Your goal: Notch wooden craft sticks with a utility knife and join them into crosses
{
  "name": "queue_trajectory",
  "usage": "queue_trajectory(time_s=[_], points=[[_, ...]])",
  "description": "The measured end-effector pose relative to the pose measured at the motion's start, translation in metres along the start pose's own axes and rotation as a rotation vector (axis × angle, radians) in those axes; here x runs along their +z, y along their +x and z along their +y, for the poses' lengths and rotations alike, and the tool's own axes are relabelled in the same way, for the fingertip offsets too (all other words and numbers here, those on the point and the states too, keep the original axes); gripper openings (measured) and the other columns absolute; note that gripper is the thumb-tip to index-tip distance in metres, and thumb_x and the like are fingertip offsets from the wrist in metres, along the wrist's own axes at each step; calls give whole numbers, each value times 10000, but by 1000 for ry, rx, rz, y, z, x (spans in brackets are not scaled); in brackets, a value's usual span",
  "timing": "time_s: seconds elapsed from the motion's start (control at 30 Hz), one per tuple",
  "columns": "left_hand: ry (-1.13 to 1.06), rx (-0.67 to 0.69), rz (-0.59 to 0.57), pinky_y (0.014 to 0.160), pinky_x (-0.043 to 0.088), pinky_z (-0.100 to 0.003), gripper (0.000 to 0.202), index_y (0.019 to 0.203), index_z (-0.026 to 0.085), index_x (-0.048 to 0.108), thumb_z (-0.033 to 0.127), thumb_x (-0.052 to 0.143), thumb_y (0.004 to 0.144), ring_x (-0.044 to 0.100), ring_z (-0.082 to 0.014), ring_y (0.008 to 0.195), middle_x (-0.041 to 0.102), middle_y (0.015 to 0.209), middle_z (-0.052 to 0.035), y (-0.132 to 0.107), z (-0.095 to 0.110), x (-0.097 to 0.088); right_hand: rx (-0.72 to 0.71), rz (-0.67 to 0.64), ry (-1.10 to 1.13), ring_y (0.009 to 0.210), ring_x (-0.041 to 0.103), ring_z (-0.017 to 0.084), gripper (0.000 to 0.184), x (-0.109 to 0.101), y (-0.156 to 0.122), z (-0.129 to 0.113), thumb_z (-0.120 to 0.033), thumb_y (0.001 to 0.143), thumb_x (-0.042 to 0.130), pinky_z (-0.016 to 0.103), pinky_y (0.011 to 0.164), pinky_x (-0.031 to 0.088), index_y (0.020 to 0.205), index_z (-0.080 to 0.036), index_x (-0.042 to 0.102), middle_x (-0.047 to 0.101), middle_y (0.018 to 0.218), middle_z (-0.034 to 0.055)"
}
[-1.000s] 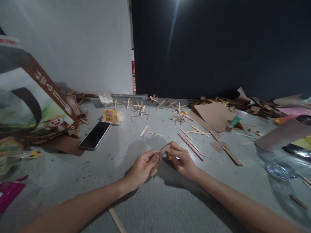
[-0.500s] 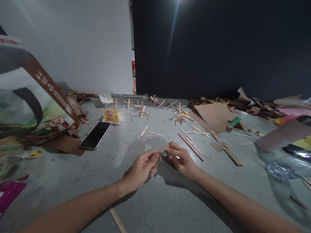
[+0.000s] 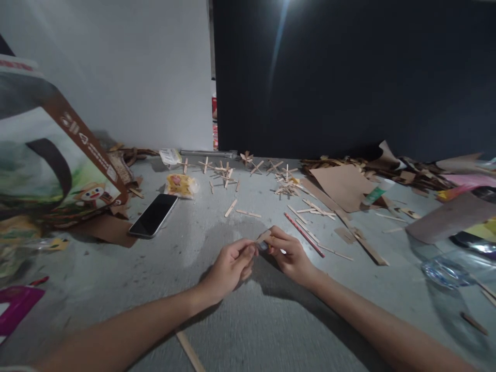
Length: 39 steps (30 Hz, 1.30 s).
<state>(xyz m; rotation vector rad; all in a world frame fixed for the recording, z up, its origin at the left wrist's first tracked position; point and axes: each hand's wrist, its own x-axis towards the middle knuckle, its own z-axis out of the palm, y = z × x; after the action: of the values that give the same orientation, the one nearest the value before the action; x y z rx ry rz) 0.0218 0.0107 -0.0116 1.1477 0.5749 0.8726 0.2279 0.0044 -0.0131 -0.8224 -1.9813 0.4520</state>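
Note:
My left hand (image 3: 232,266) is closed, with thumb and forefinger pinching one end of a short piece of flat wooden stick (image 3: 263,237). Facing it, my right hand (image 3: 290,254) is closed too, its fingertips at the stick's other end. Beneath the stick, at the right fingertips, shows a small greyish thing (image 3: 263,246) with a bit of yellow; its kind I cannot make out. Both hands hover low over the grey table, almost touching. Beyond them lie two loose wooden sticks (image 3: 248,213) and a red striped stick (image 3: 305,235).
Several crossed wooden-stick pieces (image 3: 257,168) lie at the back. To the left are a phone (image 3: 154,215), a yellow packet (image 3: 181,186) and a large printed bag (image 3: 93,155). On the right are cardboard (image 3: 341,187), a glue stick (image 3: 377,192) and a clear plastic cup (image 3: 445,271).
The view has shifted very slightly. Both hands stay in nearly the same place, with the stick piece turned a little between them.

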Motion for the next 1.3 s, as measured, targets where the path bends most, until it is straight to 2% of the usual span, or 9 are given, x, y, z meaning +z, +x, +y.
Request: queue_trajectory(time_s=[0.07, 0.2, 0.37, 0.53, 0.7, 0.9, 1.1, 1.3], points=[[-2, -7, -10, 454, 211, -233, 564, 887, 175, 642, 720, 784, 866, 277, -44, 457, 441, 655, 87, 1, 0, 0, 4, -5, -3, 854, 625, 225, 439, 0, 0, 0, -438, 1167, 421, 338, 744, 527, 1098, -214, 793, 661, 936, 102], [-35, 3, -9, 466, 222, -229, 525, 887, 180, 637, 681, 791, 884, 279, -52, 457, 372, 610, 108, 0, 0, 0, -14, -14, 0, 839, 617, 225, 444, -1, 0, 2, -453, 1167, 418, 338, 738, 526, 1135, -215, 792, 666, 932, 106], [-57, 0, 7, 454, 231, -222, 544, 865, 186, 614, 695, 807, 859, 287, -45, 458, 425, 661, 91, 0, -2, -1, -27, 12, -14, 817, 608, 211, 412, -1, 1, 2, -427, 1170, 426, 313, 722, 525, 1241, -229, 779, 646, 925, 88], [-44, -16, -16, 437, 204, -225, 576, 885, 177, 627, 725, 800, 848, 281, -36, 448, 450, 675, 83, 3, -4, -1, -27, 16, -18, 852, 620, 223, 401, 1, 0, 2, -393, 1169, 432, 324, 747, 528, 1173, -229, 797, 653, 930, 94], [-77, 17, -7, 439, 216, -224, 533, 903, 169, 639, 669, 820, 863, 301, -32, 457, 478, 714, 74, 1, -1, 0, -33, 7, 3, 854, 611, 219, 395, 0, -1, 5, -423, 1163, 451, 323, 760, 526, 1188, -235, 798, 667, 958, 97], [-79, 17, -45, 450, 221, -216, 507, 857, 189, 596, 658, 782, 906, 258, -45, 439, 346, 592, 123, 0, 2, -1, -2, 15, -9, 825, 609, 216, 455, 0, -1, 3, -470, 1162, 428, 330, 759, 540, 1273, -215, 788, 644, 922, 91], [-56, -6, -25, 431, 192, -224, 527, 893, 185, 631, 681, 807, 867, 247, -42, 431, 360, 612, 119, 3, 0, -1, -8, 19, -18, 831, 603, 226, 455, 1, 0, 2, -457, 1165, 416, 331, 748, 529, 1184, -225, 807, 649, 911, 99], [-71, 11, -41, 447, 203, -219, 509, 862, 193, 594, 668, 774, 908, 241, -46, 433, 312, 576, 132, 1, 2, -1, 9, 23, -8, 829, 610, 220, 477, 1, -1, 4, -502, 1157, 423, 337, 772, 541, 1260, -223, 796, 644, 918, 91]])
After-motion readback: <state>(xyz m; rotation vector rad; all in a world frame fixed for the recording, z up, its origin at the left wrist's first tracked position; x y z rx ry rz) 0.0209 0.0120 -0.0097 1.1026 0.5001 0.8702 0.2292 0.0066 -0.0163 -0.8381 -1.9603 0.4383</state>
